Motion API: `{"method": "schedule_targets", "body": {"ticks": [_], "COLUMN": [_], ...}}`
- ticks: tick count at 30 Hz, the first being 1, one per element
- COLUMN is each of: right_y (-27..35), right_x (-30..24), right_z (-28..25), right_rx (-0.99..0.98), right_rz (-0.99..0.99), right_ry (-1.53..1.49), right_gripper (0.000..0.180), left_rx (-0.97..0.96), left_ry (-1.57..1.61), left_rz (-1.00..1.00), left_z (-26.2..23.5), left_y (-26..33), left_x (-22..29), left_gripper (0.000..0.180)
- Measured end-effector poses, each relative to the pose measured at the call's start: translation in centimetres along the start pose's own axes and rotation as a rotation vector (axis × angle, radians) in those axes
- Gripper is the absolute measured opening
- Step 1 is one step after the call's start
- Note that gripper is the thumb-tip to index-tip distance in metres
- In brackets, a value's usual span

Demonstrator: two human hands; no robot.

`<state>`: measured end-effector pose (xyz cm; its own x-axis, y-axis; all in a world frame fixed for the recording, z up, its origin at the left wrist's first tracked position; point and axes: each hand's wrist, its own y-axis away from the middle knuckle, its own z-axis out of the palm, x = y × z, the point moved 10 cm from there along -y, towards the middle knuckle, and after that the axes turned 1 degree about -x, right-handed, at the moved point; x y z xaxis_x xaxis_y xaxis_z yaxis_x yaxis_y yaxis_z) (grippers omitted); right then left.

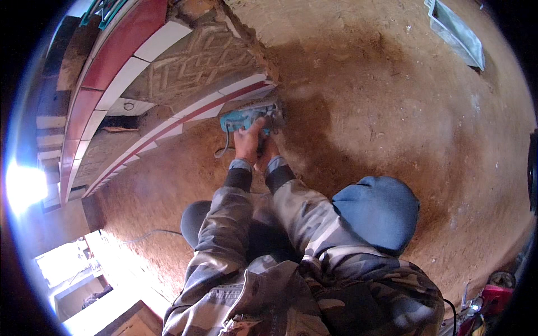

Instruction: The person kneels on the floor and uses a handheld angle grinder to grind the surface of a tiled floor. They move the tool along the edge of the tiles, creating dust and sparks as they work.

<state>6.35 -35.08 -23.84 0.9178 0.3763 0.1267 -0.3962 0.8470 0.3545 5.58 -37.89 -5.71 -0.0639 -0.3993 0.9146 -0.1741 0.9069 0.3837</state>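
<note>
A teal corded power cutter (235, 119) is in both my hands, held low at the end of a tiled edging. My left hand (246, 143) is closed on its body, thumb up on the near side. Just right of it, my right hand (269, 150) is closed on the tool too, its fingers partly hidden behind the left hand. The tool's front end, greyed by dust, rests at or very near the edging's end; whether it touches I cannot tell. White and dark red tiles (202, 105) run along this edging. A grey cord (221, 152) loops down from the tool.
Brown dirt floor (370, 106) spreads to the right, and a grey plastic basin (460, 38) lies at the far right. Behind the edging is a mortar bed (196, 61) with scored lines. A red machine part (496, 299) stands at the lower right. My bent knee (378, 213) is close by.
</note>
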Motion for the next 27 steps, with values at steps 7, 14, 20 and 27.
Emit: {"method": "schedule_targets", "body": {"ticks": [7, 14, 20, 27], "right_y": [-0.2, -0.8, -0.5, -2.3], "right_x": [1.7, -0.2, 2.1, 0.9], "right_z": [-0.4, -0.1, 0.5, -2.2], "right_rx": [0.165, 0.154, 0.105, 0.157], "right_rz": [0.084, 0.053, 0.040, 0.031], "right_ry": [-0.016, -0.074, 0.085, -0.040], "right_gripper": [0.036, 0.035, 0.035, 0.033], "left_rx": [0.052, 0.005, 0.043, -0.014], "left_ry": [0.062, -0.029, 0.034, -0.057], "left_rz": [-0.027, -0.024, -0.061, -0.042], "left_z": [-1.9, -0.4, -3.3, -1.6], "left_y": [-1.3, -2.4, -2.4, -3.5], "left_x": [-1.9, -1.4, -2.7, -2.5], "left_gripper": [0.031, 0.036, 0.035, 0.039]}}
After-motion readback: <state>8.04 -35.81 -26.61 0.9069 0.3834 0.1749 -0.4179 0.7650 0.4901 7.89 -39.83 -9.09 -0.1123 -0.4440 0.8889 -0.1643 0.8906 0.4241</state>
